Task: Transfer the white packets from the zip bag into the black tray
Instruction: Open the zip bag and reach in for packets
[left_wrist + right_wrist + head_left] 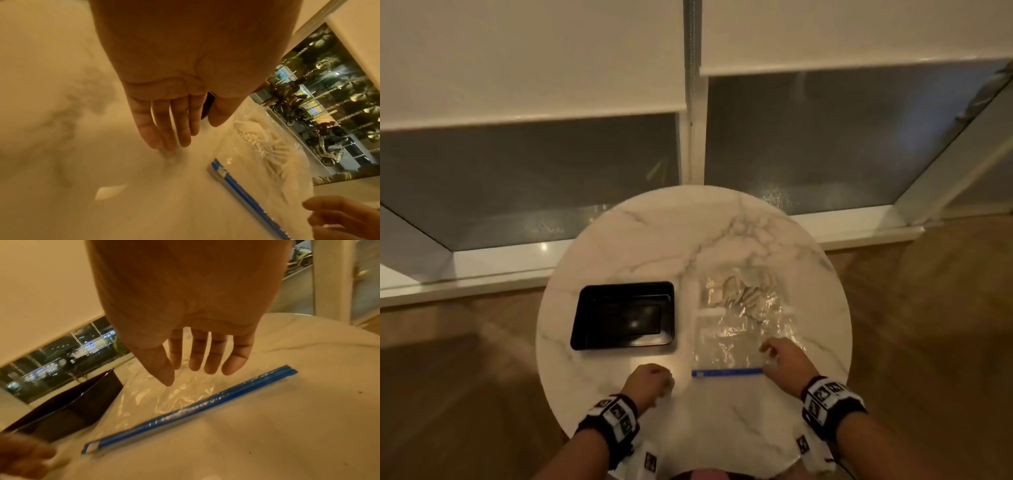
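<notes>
Bag (739,329) lies flat on the tabletop (654,233) just right of the tray (585,329), packets (743,291) bunched at its far end, blue zip (726,372) nearest me and apparently sealed. I'd pin one zip corner and peel from the other. Right hand (784,359) hovers spread over the plastic; left hand (649,382) hangs loose, fingertips (164,142) down, both grips empty.

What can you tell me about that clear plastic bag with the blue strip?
The zip bag is clear, crinkly plastic, lying flat on the marble table right of the black tray. Its blue zip strip faces the person and looks closed. White packets bunch at its far end. The right hand hovers at its near right corner; contact is unclear.
</notes>
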### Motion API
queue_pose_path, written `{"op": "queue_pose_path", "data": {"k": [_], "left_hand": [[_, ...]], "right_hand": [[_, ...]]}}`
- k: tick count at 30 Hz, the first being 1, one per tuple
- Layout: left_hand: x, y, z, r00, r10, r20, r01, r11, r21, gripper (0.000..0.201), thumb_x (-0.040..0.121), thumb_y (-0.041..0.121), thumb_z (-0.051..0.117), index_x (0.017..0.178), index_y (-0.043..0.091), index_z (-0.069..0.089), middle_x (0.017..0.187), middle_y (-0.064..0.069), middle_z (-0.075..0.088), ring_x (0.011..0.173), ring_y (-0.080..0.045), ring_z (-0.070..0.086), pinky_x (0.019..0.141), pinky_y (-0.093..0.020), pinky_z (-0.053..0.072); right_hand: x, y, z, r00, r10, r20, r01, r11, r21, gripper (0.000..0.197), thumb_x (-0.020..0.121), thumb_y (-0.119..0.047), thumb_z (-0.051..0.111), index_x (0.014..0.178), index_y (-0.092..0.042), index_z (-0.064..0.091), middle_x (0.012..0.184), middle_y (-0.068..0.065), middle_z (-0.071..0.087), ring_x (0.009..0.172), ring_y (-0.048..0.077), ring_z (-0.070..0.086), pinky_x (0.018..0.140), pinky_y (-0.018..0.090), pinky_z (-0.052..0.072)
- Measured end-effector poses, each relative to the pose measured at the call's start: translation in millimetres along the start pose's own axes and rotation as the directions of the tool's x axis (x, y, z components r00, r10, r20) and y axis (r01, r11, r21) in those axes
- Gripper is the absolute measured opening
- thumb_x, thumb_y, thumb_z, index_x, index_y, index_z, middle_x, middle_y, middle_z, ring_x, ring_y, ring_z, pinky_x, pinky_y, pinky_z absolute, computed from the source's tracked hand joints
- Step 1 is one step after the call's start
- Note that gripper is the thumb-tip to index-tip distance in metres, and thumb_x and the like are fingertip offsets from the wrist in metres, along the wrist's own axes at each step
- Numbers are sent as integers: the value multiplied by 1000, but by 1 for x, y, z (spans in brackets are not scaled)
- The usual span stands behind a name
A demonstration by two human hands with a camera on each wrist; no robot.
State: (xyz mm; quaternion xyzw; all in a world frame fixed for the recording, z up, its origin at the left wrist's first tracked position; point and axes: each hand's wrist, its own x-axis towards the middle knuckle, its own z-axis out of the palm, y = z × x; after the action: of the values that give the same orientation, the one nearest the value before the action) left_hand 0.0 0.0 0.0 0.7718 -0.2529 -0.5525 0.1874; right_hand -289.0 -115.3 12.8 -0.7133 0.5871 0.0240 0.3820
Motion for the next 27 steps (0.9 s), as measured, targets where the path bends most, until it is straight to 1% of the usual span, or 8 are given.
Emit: {"op": "queue_pose_path", "data": {"k": [5,7,10,15,18,20,24,27], "left_hand": [[13,22,28,985,-39,171,56,994,-99,16,95,21,57,88,11,67,78,-7,63,71,-19,59,64,-28,47],[16,26,38,982,-43,184,60,994,-87,19,98,23,56,93,9,69,81,-7,64,72,-18,61,62,-27,49],[16,34,47,985,23,169,-10,997,-78,19,97,24,62,100,8,72,87,-7,69,72,-16,61,57,-25,48],[6,60,48,983,115,142,-89,979,-182,17,99,19,60,100,6,71,83,-5,68,70,-14,58,62,-24,48],[1,79,42,986,126,112,-90,954,-287,20,98,20,61,100,4,73,82,-4,70,70,-15,59,64,-27,48],[-4,90,38,985,128,119,-84,943,-322,23,97,25,63,98,5,74,78,-2,70,68,-15,60,62,-27,49],[-11,100,33,982,145,124,-110,961,-253,28,97,33,62,87,8,69,77,-3,69,65,-15,63,59,-28,49],[-14,103,32,984,169,56,-162,979,-123,32,97,32,60,94,0,65,82,-6,67,65,-16,64,56,-28,48]], "right_hand": [[1,-21,14,989,-61,137,80,987,-138,31,78,-23,63,108,-34,60,101,-10,52,96,9,52,85,25,49],[0,-28,19,982,-102,160,129,977,-167,30,80,-23,62,108,-35,59,102,-11,52,98,11,51,87,27,48],[1,-41,26,966,-198,169,229,955,-191,30,83,-26,62,112,-33,58,107,-9,54,105,12,49,91,30,47],[2,-60,28,912,-407,56,409,890,-199,25,88,-42,63,107,-27,65,104,-5,61,101,16,53,88,34,47],[2,-66,22,831,-547,-104,517,828,-218,21,90,-46,59,96,-28,66,90,-8,64,86,14,56,77,32,47],[5,-70,16,771,-608,-190,565,790,-237,17,91,-42,57,95,-27,66,84,-8,63,80,14,57,72,31,47],[9,-79,8,713,-665,-222,583,738,-341,14,87,-35,58,88,-25,68,81,-8,62,79,16,56,69,32,46],[8,-85,8,697,-681,-226,576,719,-388,9,83,-33,63,82,-25,67,77,-9,60,76,16,56,66,31,43]]}}
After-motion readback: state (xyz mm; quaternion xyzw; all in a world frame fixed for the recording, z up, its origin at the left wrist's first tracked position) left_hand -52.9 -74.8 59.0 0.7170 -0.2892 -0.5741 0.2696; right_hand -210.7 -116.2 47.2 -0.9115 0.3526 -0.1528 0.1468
